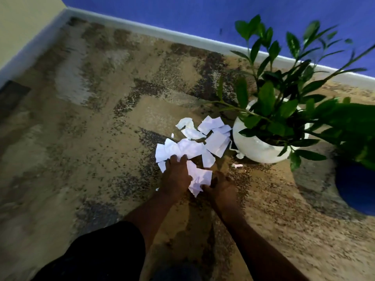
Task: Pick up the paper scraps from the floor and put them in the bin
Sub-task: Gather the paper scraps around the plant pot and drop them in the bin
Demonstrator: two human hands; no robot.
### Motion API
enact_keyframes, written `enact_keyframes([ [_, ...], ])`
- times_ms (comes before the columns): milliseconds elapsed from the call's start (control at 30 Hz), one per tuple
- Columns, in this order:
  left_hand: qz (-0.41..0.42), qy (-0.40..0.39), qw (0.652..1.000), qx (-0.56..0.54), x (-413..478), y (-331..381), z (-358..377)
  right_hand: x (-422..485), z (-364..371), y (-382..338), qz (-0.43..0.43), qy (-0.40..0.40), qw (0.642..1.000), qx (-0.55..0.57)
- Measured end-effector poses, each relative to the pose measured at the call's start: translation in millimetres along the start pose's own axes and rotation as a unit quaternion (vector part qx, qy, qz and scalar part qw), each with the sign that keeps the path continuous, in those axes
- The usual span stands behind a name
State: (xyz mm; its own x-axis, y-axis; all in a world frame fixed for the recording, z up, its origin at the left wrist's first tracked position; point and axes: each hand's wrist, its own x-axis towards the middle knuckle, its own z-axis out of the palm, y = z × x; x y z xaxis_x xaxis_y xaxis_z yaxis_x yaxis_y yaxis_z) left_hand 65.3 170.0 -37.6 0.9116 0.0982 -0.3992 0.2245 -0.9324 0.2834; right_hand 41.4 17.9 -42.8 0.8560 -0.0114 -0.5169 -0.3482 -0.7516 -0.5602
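Paper scraps (190,147): several, white, loose heap on carpet floor (101,138), rt edge just beside white plant pot (255,149).
Left hand (176,175): fingers straight, flat on near scraps, pressing.
Right hand (221,185): fingers curled, clamped on one crumpled scrap (199,177) btwn both hands.

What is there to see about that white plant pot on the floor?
The plant pot is round, white and smooth, with a slight shine like ceramic or plastic. It stands upright on the speckled carpet near the blue wall and holds a leafy green plant whose stems spread out over its rim. Torn paper scraps lie against its base.
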Motion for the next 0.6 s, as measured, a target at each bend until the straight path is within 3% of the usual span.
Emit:
enact_keyframes([
  [200,-0.010,-0.035,0.998,-0.060,6,4,6,11,15,-6,0.024,0.052,0.996,0.063],
  [433,-0.032,-0.011,0.988,-0.152,5,9,6,16,22,-10,0.034,0.068,0.979,0.189],
  [600,-0.015,-0.021,0.975,-0.219,1,17,1,20,28,-3,-0.027,0.082,0.985,0.149],
])
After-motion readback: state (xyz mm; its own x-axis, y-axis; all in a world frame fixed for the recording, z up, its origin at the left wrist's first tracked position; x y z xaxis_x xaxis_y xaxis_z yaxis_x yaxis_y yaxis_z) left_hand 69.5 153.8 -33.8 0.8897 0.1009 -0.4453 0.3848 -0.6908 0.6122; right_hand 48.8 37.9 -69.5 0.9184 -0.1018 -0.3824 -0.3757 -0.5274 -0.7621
